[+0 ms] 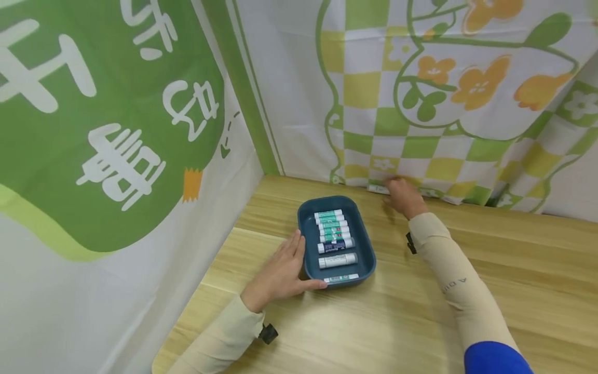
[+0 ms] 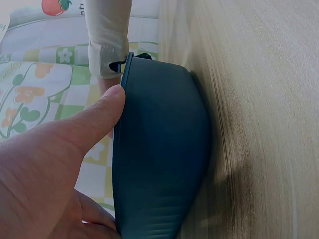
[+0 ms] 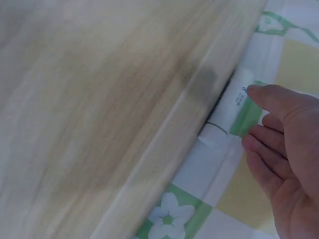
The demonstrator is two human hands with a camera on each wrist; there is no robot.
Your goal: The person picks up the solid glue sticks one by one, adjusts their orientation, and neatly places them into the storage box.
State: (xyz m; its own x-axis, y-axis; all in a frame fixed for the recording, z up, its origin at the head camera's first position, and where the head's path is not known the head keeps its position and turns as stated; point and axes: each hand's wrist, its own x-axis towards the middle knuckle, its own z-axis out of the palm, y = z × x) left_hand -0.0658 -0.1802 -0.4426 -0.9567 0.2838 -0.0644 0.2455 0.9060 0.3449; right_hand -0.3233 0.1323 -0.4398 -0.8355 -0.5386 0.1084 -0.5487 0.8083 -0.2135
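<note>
A dark blue tray [image 1: 367, 248] holds a row of glue sticks [image 1: 333, 228], mostly green and white, one with a dark label and one plain white. My left hand [image 1: 282, 270] rests against the tray's near left corner, fingers straight along its side and thumb on the near rim. In the left wrist view, that thumb lies on the rim of the tray [image 2: 154, 134]. At the table's back edge, my right hand [image 1: 405, 198] is beside a white glue stick [image 3: 229, 104] lying by the cloth. The right thumb [image 3: 266, 98] overlaps its side; the other fingers are loosely bent beside it.
A patterned green, yellow and white cloth [image 1: 420, 150] hangs along the back of the wooden table [image 1: 355, 322]. Another cloth with large green printing [image 1: 117, 218] hangs at the left. A black wrist device [image 1: 268, 333] is on the left sleeve.
</note>
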